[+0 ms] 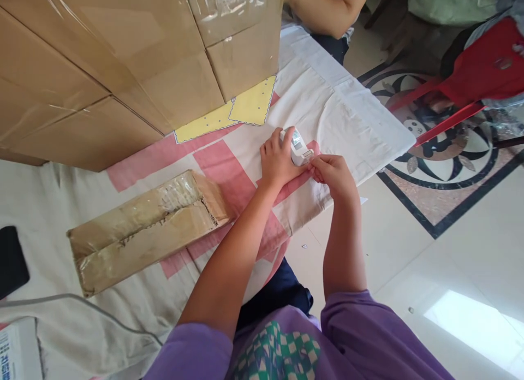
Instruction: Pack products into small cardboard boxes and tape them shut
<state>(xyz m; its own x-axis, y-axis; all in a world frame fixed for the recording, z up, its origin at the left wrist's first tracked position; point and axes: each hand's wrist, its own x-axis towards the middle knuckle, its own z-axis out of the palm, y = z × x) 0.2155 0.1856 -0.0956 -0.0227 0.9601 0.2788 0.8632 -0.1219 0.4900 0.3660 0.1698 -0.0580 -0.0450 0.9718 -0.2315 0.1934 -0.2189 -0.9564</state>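
My left hand (278, 160) is wrapped round a small white device (301, 153) that has a grey window-like panel on top and a small slot-like mark near its end. It is held just over the cloth-covered table (347, 118). My right hand (333, 175) is closed in a pinch at the device's near right end. What those right fingers grip is hidden. To the left of my forearms lies a long, taped brown cardboard box (143, 232) with a torn seam.
Large taped cartons (135, 58) stand at the back left, with yellow cards (256, 104) at their base. A black object (12, 260), a grey cable (82, 299) and a white box (18, 350) lie left. Another person's arm (323, 11) is behind; a red chair (487, 69) stands right.
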